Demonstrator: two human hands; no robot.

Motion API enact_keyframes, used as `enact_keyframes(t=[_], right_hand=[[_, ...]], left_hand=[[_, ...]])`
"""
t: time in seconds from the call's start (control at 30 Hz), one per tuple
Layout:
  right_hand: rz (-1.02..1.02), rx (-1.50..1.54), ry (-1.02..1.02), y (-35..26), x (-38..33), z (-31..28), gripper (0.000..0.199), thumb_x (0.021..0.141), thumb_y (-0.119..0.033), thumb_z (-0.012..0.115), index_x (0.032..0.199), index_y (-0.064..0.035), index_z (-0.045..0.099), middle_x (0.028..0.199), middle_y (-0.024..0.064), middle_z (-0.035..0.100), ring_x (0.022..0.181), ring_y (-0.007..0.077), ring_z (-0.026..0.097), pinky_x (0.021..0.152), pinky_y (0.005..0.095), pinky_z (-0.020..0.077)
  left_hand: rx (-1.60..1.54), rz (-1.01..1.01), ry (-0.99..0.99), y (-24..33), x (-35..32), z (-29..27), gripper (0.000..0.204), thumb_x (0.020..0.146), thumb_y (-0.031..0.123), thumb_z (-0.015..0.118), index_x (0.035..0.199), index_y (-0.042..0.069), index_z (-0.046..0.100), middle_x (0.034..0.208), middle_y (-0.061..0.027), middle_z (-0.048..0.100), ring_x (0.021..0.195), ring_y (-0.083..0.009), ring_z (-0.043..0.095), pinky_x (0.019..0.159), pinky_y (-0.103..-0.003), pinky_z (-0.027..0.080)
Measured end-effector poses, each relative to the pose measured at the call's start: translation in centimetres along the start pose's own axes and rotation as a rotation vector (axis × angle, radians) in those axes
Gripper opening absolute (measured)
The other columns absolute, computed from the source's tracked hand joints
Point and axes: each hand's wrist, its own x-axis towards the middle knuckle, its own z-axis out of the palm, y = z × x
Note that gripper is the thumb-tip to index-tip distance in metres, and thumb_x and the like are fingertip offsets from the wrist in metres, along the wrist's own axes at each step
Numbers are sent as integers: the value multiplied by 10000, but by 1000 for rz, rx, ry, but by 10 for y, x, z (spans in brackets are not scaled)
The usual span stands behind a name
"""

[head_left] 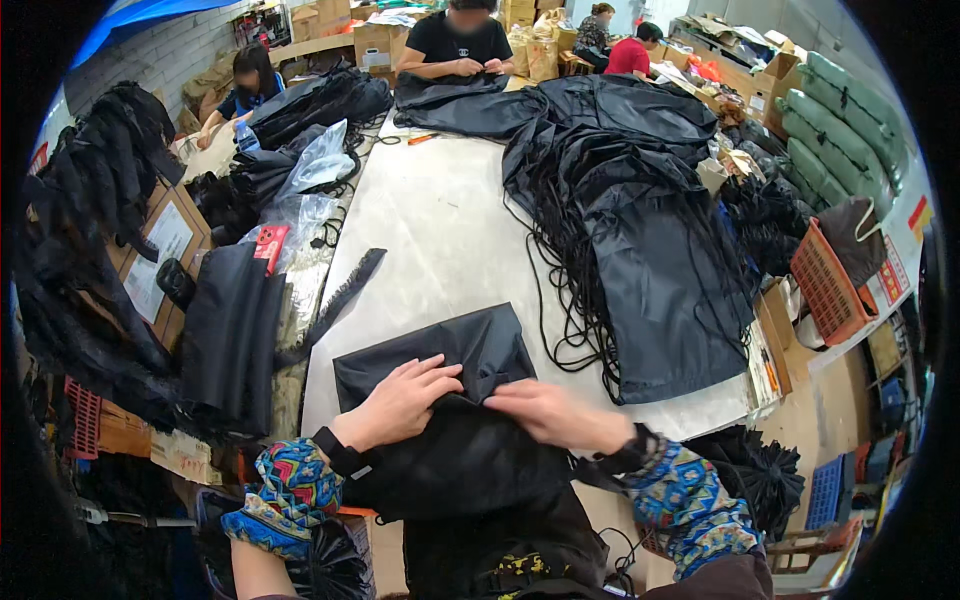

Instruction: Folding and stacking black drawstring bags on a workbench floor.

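A piece of smooth black fabric (470,345) lies over the near end of the table, its lower part hanging past the edge toward my lap. My left hand (400,400) rests flat on it with fingers stretched out, pressing it down. Just to the right, my right hand (555,412) pinches a gathered fold of the same fabric; the wrist side is a little blurred. Both forearms wear patterned blue sleeves. A narrow black fabric strip (345,295) lies left of the fabric, across the table's edge.
Black drawstring bags (670,290) with loose cords are heaped along the table's (430,210) right side. Folded black fabric (230,330), a red phone (269,247) and plastic bags (320,160) sit at left. An orange basket (830,285) stands at right. Several people work farther back.
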Motion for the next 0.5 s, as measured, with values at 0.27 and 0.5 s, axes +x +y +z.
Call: enact_keyframes(t=[0.27, 0.5], right_hand=[[-30, -469, -162, -20, -51, -34, 605, 795, -93, 592, 1379, -111, 434, 1374, 68, 479, 1277, 259, 448, 1006, 388, 408], [-301, -492, -196, -19, -20, -10, 635, 792, -139, 587, 1403, -145, 413, 1454, 88, 409, 1380, 247, 336, 1128, 420, 305]], left_hand=[[125, 23, 12, 3, -3, 12, 484, 868, 257, 640, 1333, 241, 508, 1392, -108, 424, 1319, -346, 354, 1083, -488, 312], [135, 66, -46, 13, -10, 6, 458, 862, 211, 641, 1306, 244, 535, 1412, -103, 414, 1331, -351, 357, 1081, -500, 325]])
